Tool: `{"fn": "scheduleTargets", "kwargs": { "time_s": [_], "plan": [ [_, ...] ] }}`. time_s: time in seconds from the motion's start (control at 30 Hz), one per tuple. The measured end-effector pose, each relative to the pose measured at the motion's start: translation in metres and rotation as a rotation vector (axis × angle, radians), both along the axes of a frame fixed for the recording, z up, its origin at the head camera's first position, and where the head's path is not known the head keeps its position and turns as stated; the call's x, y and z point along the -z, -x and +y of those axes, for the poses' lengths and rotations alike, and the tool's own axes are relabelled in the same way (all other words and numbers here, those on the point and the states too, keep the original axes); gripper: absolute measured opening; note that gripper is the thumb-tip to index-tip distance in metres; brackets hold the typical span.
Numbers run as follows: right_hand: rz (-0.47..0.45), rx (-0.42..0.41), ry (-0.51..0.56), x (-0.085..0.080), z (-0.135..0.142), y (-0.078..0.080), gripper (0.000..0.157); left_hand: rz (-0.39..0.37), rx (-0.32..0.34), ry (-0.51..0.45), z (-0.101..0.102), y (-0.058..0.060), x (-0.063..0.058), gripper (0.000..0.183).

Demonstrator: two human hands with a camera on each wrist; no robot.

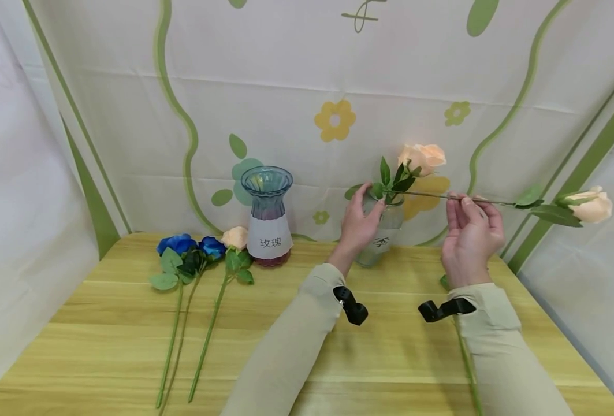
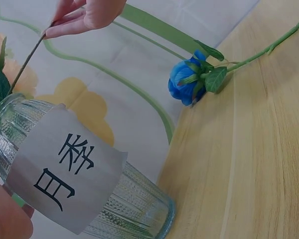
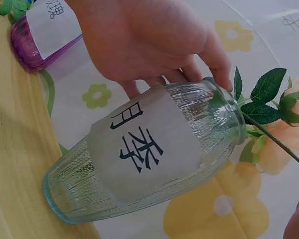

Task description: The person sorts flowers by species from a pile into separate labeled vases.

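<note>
My left hand (image 1: 361, 222) grips the neck of a clear ribbed glass vase (image 2: 144, 199), fingers behind it and thumb near the rim. A white paper label (image 3: 144, 144) with black characters wraps the vase. Peach roses (image 1: 421, 159) with dark green leaves stand in its mouth. To the right, my right hand (image 1: 470, 237) pinches the thin stem of another peach rose (image 1: 590, 205) between thumb and fingers. This rose lies nearly level, bloom to the right, with its stem's far end at the vase's mouth among the leaves.
A blue-to-purple glass vase (image 1: 267, 199) labelled in black characters stands left of the clear one. Two blue roses (image 1: 177, 244) and a peach rose (image 1: 235, 237) lie on the table's left side. Another blue rose (image 2: 187, 79) lies at the right, mostly under my right arm in the head view.
</note>
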State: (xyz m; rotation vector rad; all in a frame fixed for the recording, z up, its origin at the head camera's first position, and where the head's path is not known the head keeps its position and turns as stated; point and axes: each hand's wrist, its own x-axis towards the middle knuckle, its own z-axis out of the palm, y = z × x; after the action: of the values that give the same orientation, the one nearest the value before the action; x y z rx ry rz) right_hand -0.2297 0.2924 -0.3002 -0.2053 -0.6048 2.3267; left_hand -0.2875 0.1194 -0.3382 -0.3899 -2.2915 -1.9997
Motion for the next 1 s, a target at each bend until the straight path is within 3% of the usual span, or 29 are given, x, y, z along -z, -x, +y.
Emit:
{"fn": "scheduleTargets", "kwargs": {
  "time_s": [0.6, 1.0],
  "plan": [
    [0.010, 0.032, 0.091, 0.001, 0.021, -0.008, 0.028, -0.006, -0.002, 0.014, -0.001, 0.001, 0.000, 0.065],
    [-0.027, -0.004, 0.034, 0.007, 0.014, -0.014, 0.023, -0.003, -0.001, 0.017, 0.000, 0.002, 0.001, 0.065]
  ]
}}
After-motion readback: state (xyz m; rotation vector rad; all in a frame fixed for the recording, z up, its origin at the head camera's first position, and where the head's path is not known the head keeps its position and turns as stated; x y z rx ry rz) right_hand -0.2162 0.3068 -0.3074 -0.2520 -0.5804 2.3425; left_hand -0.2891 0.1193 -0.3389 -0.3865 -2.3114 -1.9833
